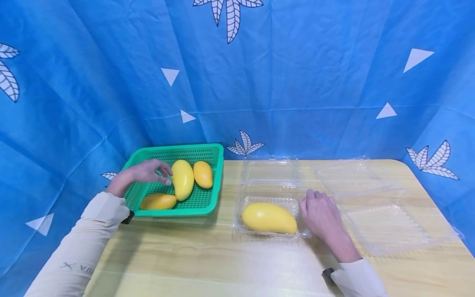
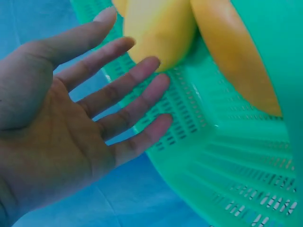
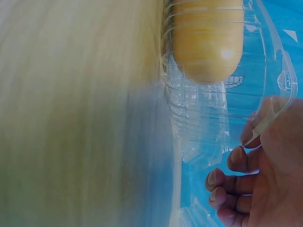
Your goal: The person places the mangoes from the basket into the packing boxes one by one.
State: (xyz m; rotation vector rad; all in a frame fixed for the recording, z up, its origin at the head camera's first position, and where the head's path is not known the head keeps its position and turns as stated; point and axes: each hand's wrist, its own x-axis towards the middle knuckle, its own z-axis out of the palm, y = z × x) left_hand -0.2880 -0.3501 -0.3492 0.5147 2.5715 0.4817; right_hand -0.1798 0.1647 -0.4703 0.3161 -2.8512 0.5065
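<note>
My left hand [image 1: 150,171] reaches over the green basket [image 1: 220,165], its fingers spread and slightly bent beside a large yellow mango [image 1: 183,180]. In the left wrist view the hand [image 2: 90,104] holds nothing, and its fingertips are close to that mango [image 2: 158,33]. Two smaller orange-yellow mangoes [image 1: 203,175] [image 1: 158,201] lie in the same basket. A large yellow mango [image 1: 269,218] lies on its side in a clear plastic clamshell box [image 1: 237,218], whose lid stands open behind. With thumb and forefinger my right hand [image 1: 322,214] pinches the box's right rim [image 3: 265,124].
More clear plastic boxes [image 1: 389,225] lie opened on the right side of the wooden table [image 1: 185,255]. A blue patterned cloth [image 1: 297,82] hangs behind the table and along its sides.
</note>
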